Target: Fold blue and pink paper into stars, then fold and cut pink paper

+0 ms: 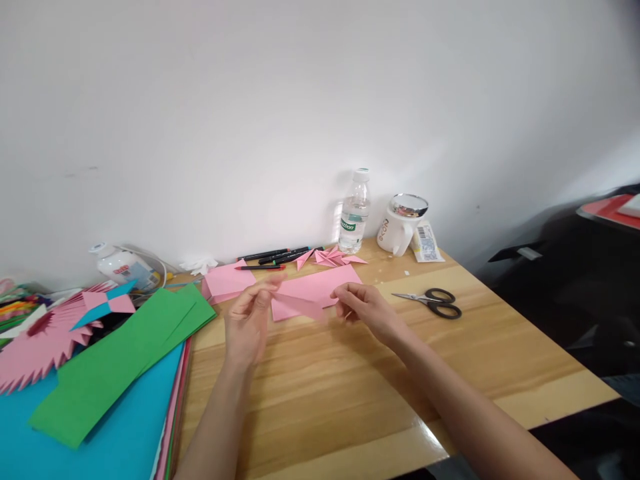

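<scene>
The left hand (246,323) had thumb and fingers pinching one end of a small pink paper strip (304,307), which was blurred and hung just in front of a pink rectangular sheet (320,282) on the bench (310,400). The fingers of the right hand (367,310) were curled together near the strip's free end; whether they gripped anything, I could not tell. Handling such thin paper well seemed to call for a light pinch close to the edge, with the other hand steadying the loose end so that it would not buckle. The strip's long axis ran from the left fingertips rightward and slightly down, toward the wearer, its free end pointing just below the right fingers. The scissors (434,303) lay to the right.
</scene>
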